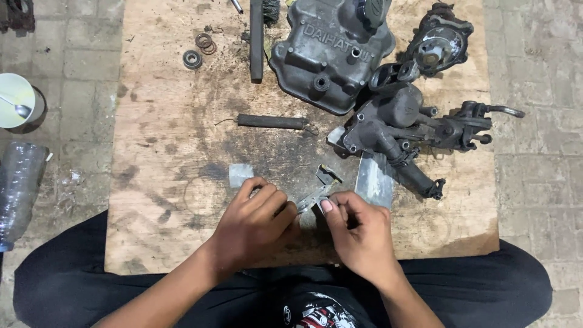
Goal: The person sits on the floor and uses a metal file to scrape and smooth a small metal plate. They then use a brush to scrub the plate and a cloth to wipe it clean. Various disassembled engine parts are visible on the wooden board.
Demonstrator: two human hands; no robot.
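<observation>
My left hand and my right hand meet over the near edge of a stained wooden board. Both pinch a small grey metal strip that runs between them, its far end bent near a small dark bracket. My left fingers curl over its near end; my right thumb and forefinger hold it from the right. A small grey square scrap lies just beyond my left fingers.
A grey engine valve cover, a dark pump assembly, a round housing, a black rod, a bearing, rings and a metal sheet piece lie on the board. A white cup and clear bottle stand left.
</observation>
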